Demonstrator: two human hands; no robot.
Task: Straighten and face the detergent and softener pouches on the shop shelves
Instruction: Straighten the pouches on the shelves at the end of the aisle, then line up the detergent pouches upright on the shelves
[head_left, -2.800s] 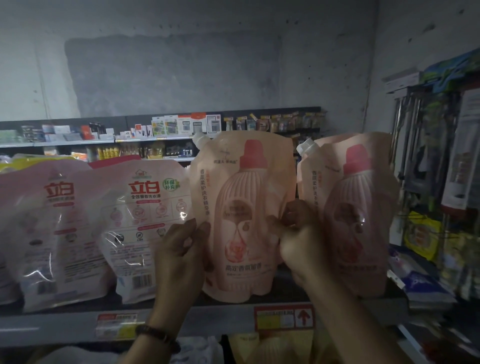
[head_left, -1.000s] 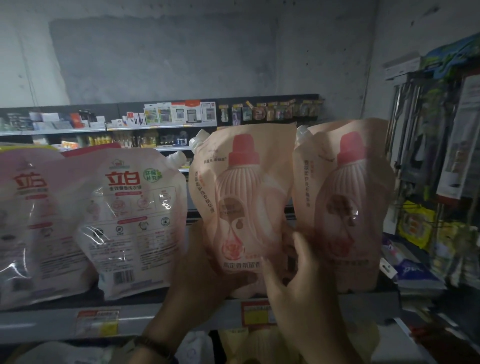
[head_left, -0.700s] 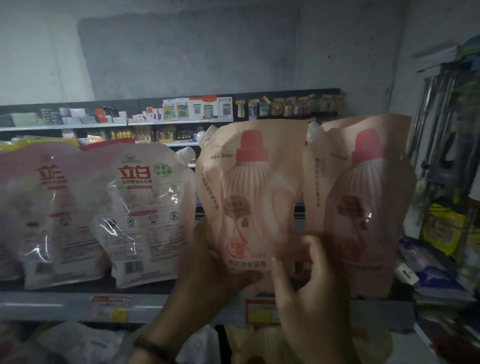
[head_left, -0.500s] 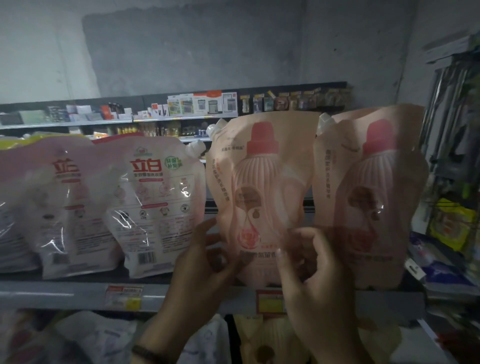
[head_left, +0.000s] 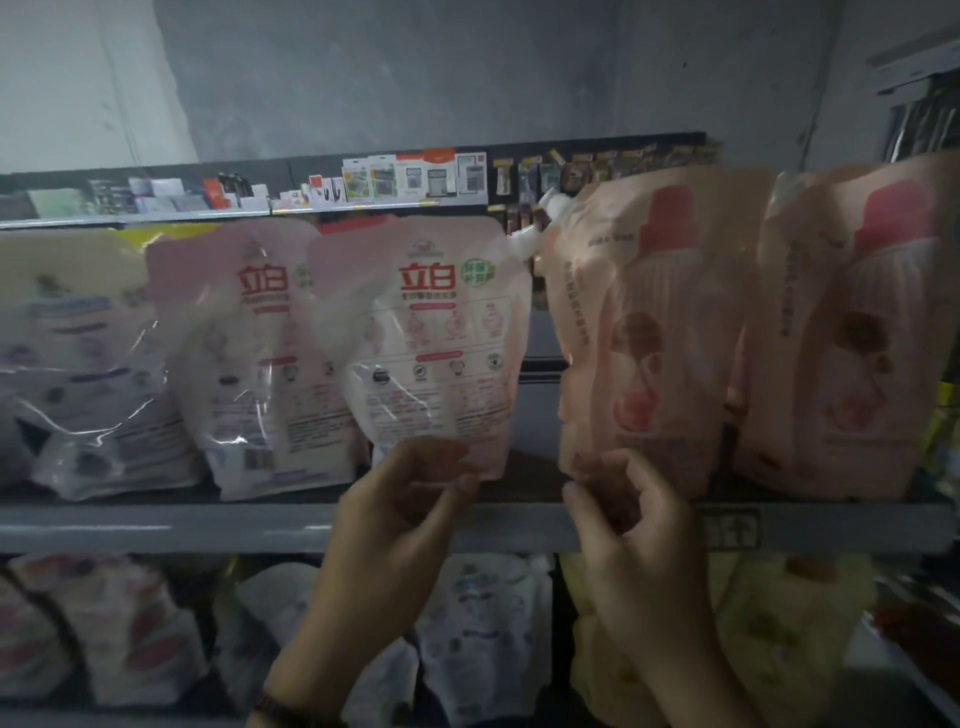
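On the shelf (head_left: 156, 525), the upright white pouch (head_left: 431, 353) is pinched at its lower edge by the left hand (head_left: 405, 514); the peach pouch (head_left: 639, 338) beside it is pinched at its bottom corner by the right hand (head_left: 628, 525).

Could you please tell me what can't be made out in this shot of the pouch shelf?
All in the head view.
Small print on the white detergent pouch: motion blur.
Price label on the shelf edge: blurred and dim.
Right softener pouch: cut off by the right frame edge.
Bottom corner of the left softener pouch: behind the right hand, grip unclear.
Left hand at the detergent pouch's base: pinching or just touching, unclear.
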